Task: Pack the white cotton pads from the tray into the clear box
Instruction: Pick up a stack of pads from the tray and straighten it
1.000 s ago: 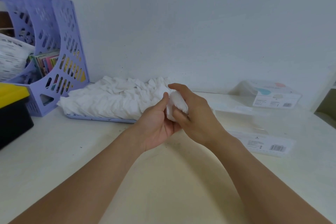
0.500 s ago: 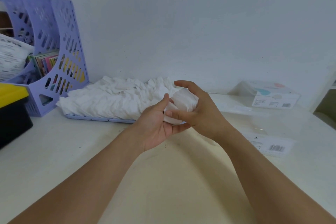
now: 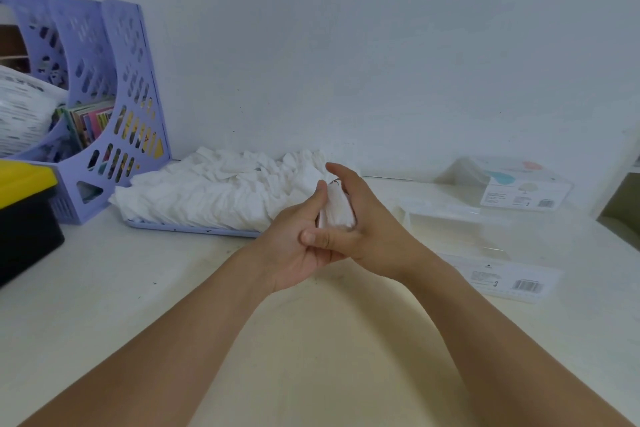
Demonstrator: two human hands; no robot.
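two forearms are reaching in from the near edge across the cream surface [image 3: 311,357], and the hands are meeting just in front of the tray. the left hand [image 3: 298,246] is cupping from below with its thumb up against a small wad of white cotton pads [image 3: 336,211], while the right hand [image 3: 367,225] is wrapping over the top, its fingers [image 3: 322,238] curling round the wad, so both hands are closing on the same bunch. the wad is looking crumpled and bright white, thin layers squashed together, mostly hidden between the palms. this stuff is going to handle soft, very light and springy, i'd judge; it should compress without harm, so taking it round the middle of the stack and squeezing the edges square looks the sensible hold, since loose layers could fan out or drop. just to the right, the clear box [image 3: 450,236] is lying on the surface, nearly invisible but for its rim and a barcode label, near the right wrist. behind the hands, the lilac tray [image 3: 194,229] is carrying a big heaped pile of pads [image 3: 214,191], ruffled and overlapping, so plenty is left to pack. further left, a yellow-lidded black bin [image 3: 24,218] and a purple file rack [image 3: 114,114] are standing by the wall; far right, another clear packet [image 3: 519,187] is resting.
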